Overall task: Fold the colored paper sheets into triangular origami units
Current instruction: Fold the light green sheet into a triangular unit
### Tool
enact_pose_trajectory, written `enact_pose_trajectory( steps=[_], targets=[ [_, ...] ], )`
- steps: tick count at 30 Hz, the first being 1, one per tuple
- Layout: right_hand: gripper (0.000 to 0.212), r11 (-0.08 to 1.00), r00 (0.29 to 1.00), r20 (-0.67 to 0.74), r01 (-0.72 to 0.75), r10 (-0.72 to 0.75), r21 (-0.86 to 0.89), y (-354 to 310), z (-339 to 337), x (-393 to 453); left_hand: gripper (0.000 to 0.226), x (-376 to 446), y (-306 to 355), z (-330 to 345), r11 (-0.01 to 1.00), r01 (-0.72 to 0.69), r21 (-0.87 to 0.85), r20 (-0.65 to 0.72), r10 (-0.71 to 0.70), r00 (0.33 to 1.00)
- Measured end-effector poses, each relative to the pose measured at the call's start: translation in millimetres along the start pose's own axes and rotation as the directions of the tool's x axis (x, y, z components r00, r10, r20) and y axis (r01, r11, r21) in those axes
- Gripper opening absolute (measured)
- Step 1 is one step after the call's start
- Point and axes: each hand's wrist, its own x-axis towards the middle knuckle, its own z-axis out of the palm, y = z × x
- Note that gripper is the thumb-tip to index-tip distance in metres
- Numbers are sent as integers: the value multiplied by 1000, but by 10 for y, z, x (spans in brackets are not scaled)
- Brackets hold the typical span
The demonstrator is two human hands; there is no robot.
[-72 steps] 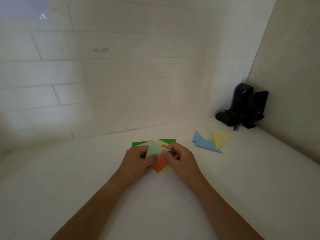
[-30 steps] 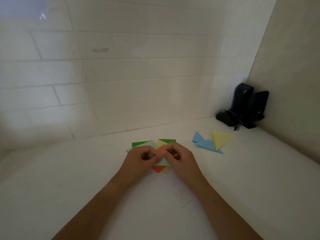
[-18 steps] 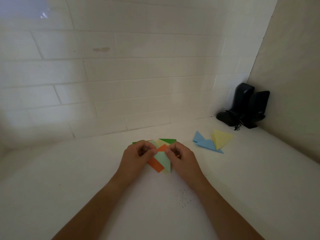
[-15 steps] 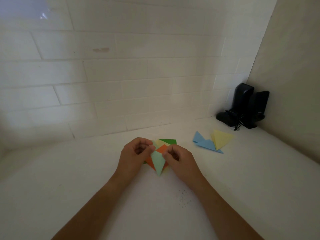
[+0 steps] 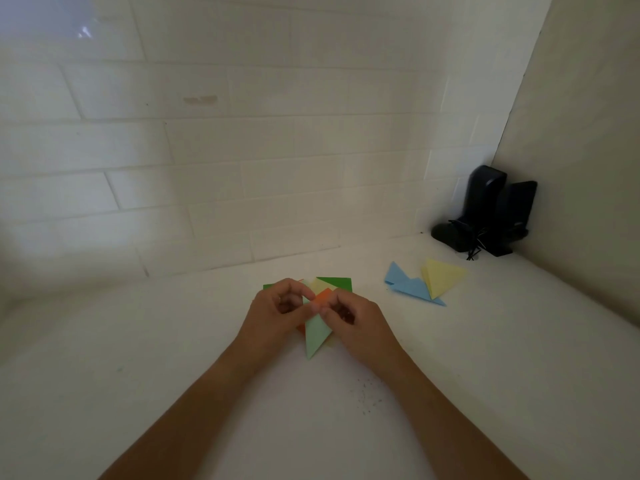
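A pale green paper [image 5: 316, 336], folded into a narrow triangle, points toward me between my hands. My left hand [image 5: 277, 315] and my right hand [image 5: 356, 322] both pinch its upper end with curled fingers, their fingertips meeting above the paper. Under the hands lies a small pile of sheets: an orange sheet [image 5: 323, 295], a dark green sheet [image 5: 337, 283] and a pale yellow one [image 5: 317, 284], partly hidden. To the right rest folded units: a blue unit [image 5: 407, 285] and a yellow unit [image 5: 440, 276].
A white counter [image 5: 173, 341] runs to a white tiled wall behind and a plain wall on the right. Two black upright devices [image 5: 488, 209] with a cord stand in the back right corner. Dark specks [image 5: 367, 396] dot the counter near my right forearm.
The pale green paper went from a broad flat triangle held up over the pile to a narrow folded triangle pointing down toward me. Both hands stayed on it, shifting slightly.
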Motion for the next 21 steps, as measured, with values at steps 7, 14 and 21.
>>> enact_pose_trajectory(
  steps=[7,14,21],
  targets=[
    [33,1000,1000,-10,-7,7,-29,1,13,6,17,0,-16,10,1000,10,-20,-39,-10,999],
    [37,999,999,-29,-31,30,-44,3,13,9,21,-8,22,-20,993,47,-110,-106,-58,993],
    [30,995,996,-67,-71,66,-75,37,25,22,18,7,17,-64,987,60,-147,-203,-90,975]
  ],
)
